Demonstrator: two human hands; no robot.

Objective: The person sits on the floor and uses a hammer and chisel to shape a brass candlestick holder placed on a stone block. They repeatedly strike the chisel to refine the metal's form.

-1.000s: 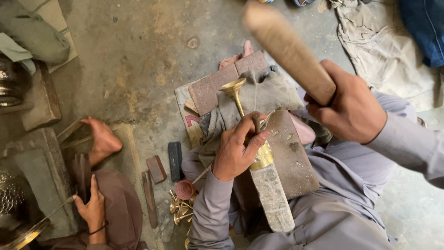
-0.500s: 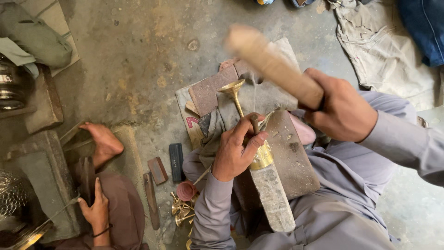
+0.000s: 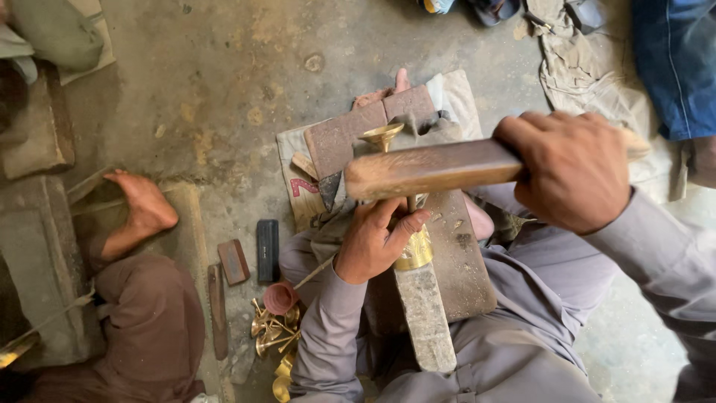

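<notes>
Change since earlier frame: wooden mallet (image 3: 432,168) swung down from its raised position at 1 o'clock, now level above the work.

Right hand (image 3: 573,170): fingers wrapped fully round the mallet handle.

Left hand (image 3: 373,240): fingers curled tight round the brass goblet stem (image 3: 412,250), steadying it on the long metal stake (image 3: 424,306); the goblet's cup (image 3: 382,136) shows at 12 o'clock beyond the mallet.

Surroundings: brick (image 3: 365,128) and cloth at 12 o'clock; heap of finished brass pieces (image 3: 272,332) on the floor at 8 o'clock; another person's bare foot (image 3: 142,209) at 9 o'clock.

Risk: mallet head passes just above the left fingers; a skewed blow could strike them or dent the stem.
</notes>
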